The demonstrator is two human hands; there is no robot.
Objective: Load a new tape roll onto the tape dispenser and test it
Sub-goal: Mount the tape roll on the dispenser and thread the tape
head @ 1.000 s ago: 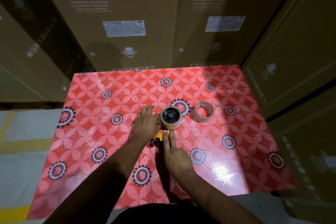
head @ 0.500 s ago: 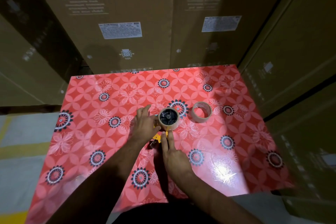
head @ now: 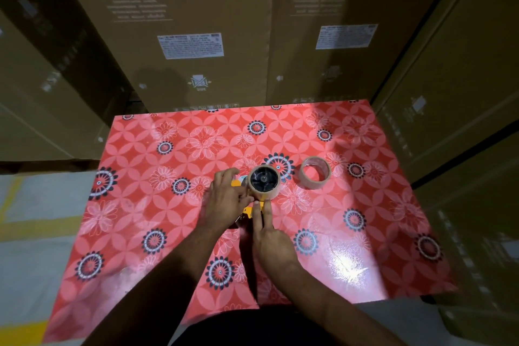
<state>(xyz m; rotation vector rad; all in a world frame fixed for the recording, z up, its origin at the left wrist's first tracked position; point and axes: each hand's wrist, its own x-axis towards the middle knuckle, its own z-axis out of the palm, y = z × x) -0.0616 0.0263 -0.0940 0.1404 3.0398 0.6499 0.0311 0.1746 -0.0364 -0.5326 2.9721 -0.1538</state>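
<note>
A yellow tape dispenser [head: 254,210] lies on the red flowered table [head: 174,227], mostly hidden under my hands. A brown tape roll [head: 264,182] sits on its black hub. My left hand [head: 226,201] holds the dispenser at the roll's left side, fingers curled round it. My right hand [head: 268,233] lies just below the roll, its straight fingers pressing on the dispenser's yellow body and the tape end. A second brown tape roll [head: 314,173] lies flat on the table to the right, apart from both hands.
Tall cardboard washing-machine boxes [head: 196,31] stand right behind the table, and more boxes [head: 449,93] close in on the right. A grey floor with yellow lines [head: 31,222] shows to the left of the table.
Both hands stay at the dispenser with only slight finger shifts. The view has drifted a little. The loose roll has not moved.
</note>
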